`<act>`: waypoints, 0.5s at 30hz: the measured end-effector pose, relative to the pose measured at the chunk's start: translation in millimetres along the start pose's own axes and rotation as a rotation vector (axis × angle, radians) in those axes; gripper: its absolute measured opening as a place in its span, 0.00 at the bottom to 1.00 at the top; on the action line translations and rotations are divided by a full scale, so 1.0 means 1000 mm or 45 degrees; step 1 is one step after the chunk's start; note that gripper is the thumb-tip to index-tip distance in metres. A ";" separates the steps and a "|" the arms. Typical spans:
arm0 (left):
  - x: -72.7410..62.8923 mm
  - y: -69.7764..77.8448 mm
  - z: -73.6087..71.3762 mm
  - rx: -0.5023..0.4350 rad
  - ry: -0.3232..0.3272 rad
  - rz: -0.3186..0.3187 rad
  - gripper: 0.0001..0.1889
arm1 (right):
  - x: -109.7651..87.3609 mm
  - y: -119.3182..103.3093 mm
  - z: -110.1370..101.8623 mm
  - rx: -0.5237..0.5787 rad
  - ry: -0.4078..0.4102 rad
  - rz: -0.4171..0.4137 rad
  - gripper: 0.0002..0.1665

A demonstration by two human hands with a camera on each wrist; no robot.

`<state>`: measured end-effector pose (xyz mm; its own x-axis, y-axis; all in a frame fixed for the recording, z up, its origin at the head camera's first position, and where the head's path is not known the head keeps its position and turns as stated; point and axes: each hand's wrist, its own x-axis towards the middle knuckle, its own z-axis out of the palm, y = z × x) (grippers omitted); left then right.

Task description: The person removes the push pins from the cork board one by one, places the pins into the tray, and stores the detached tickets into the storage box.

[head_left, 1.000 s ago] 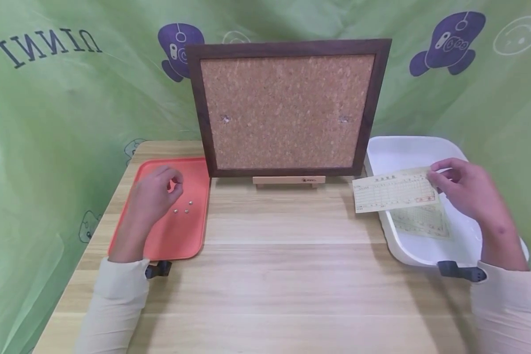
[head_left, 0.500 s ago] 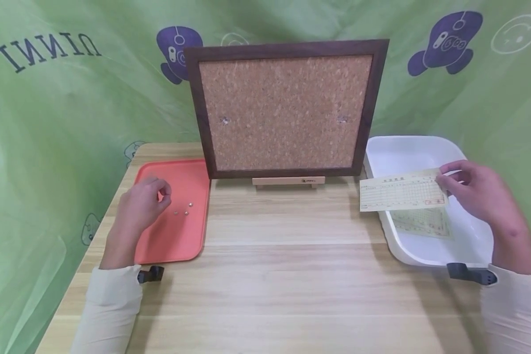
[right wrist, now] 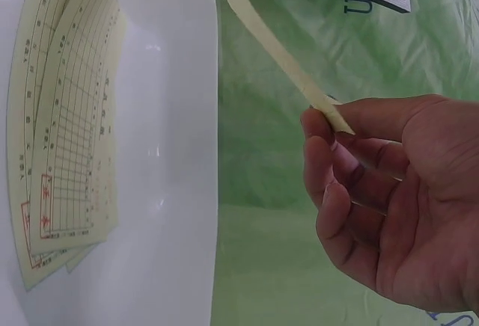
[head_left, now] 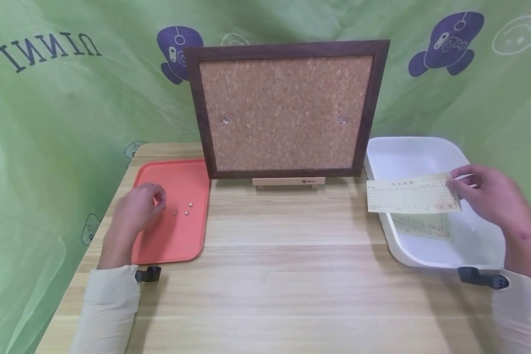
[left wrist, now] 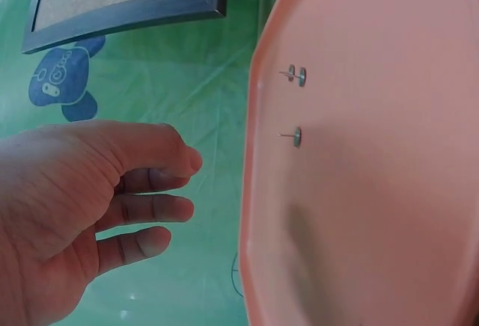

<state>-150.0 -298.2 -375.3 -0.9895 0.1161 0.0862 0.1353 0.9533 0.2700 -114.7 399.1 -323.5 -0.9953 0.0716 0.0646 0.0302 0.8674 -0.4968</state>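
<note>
In the head view my left hand [head_left: 137, 206] hovers over the left part of a red tray [head_left: 172, 246]. Its fingers are loosely bent, thumb near the index finger, and nothing shows between them in the left wrist view. Three metal thumbtacks [left wrist: 298, 136] lie on the tray, points up, beside that hand. On the other side, my right hand [head_left: 486, 194] pinches the right end of a pale yellow printed paper slip [head_left: 411, 196] between thumb and fingers. The slip is held above a white bin [head_left: 469, 250], its left end reaching past the rim. More slips [right wrist: 71, 139] lie inside the bin.
A cork board [head_left: 287, 113] in a dark wooden frame stands on a small wooden easel [head_left: 288, 181] at the back of the table [head_left: 292, 275], between tray and bin. Green printed cloth [head_left: 71, 108] hangs behind it all.
My left hand has moved left and slightly down, away from the thumbtacks. The right hand has carried the slip to the right, farther over the bin.
</note>
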 end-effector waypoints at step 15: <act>-0.001 -0.011 0.014 0.012 -0.036 -0.049 0.04 | -0.004 0.006 -0.002 -0.071 -0.030 0.041 0.21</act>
<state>-151.4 -304.7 -391.9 -0.9950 0.0869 0.0484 0.0966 0.9598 0.2637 -110.9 404.6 -325.2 -0.9956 0.0889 0.0289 0.0665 0.8909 -0.4492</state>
